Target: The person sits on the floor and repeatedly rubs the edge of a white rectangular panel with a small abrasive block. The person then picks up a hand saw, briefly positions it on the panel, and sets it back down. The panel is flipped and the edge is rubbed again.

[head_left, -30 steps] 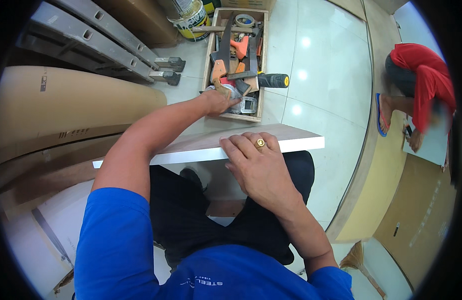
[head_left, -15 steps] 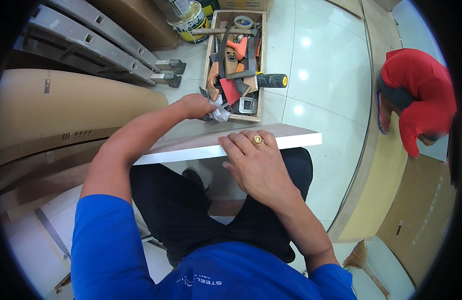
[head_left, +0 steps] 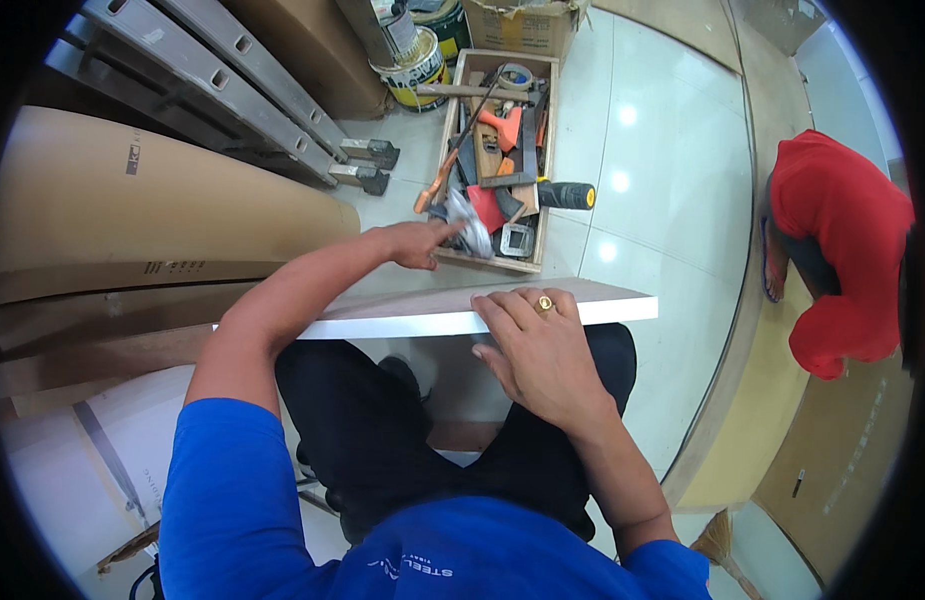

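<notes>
A long board (head_left: 622,310) with a white edge and a wood-toned face lies across my thighs. My right hand (head_left: 542,345), with a gold ring, wraps over its near edge, fingers on top and thumb on the near side. Beyond the board, my left hand (head_left: 420,245) reaches to the near left corner of a wooden toolbox (head_left: 552,130). Its thumb and index finger are apart; the fingertip meets a blurred, crumpled white wrapping (head_left: 468,228). Nearby a handsaw (head_left: 430,190) has its orange-brown handle over the box's left side. A red flat piece (head_left: 485,208) lies alongside.
The box holds several tools, including a hammer (head_left: 462,91) and a black-handled tool (head_left: 567,195). Paint cans (head_left: 412,75) and a carton (head_left: 527,30) stand behind it. A ladder (head_left: 272,110) and a cardboard roll (head_left: 182,200) lie left. A person in red (head_left: 842,240) crouches right.
My left hand has shifted and its fingers have spread at the white wrapping. The saw's handle has swung left over the box side. My right hand stays on the board; the other person's arm has moved.
</notes>
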The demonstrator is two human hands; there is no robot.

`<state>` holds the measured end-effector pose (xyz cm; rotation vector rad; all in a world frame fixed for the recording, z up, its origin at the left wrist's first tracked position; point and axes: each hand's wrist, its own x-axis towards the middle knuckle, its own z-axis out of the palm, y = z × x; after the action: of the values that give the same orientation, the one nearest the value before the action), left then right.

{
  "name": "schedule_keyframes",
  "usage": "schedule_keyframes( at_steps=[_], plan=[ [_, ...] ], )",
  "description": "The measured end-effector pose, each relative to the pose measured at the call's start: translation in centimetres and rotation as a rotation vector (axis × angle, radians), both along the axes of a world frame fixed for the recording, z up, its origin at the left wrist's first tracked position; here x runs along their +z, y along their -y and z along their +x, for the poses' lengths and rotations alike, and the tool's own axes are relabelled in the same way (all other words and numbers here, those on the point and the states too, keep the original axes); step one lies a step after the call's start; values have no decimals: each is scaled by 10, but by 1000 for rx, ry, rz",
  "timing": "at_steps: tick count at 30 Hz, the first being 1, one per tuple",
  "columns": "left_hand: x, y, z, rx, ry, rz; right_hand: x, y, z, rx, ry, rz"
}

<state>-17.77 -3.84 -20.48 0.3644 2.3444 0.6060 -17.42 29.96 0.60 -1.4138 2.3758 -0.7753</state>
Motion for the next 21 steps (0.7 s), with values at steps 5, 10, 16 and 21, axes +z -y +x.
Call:
schedule_keyframes(
  at_steps=[5, 10, 16, 21],
  plan=[
    [17, -34, -51, -120, 152, -82, -2, 0, 0, -4, -40, 1],
    [34, -74, -90, -13, -331, -101, -5, 0, 0, -6, -18, -2],
    [16, -121, -129, -517, -438, -342, -5, -1, -2, 0, -11, 0],
    [7, -134, -132, -438, -461, -396, -7, -3, -3, 13, 6, -57]
  ],
)
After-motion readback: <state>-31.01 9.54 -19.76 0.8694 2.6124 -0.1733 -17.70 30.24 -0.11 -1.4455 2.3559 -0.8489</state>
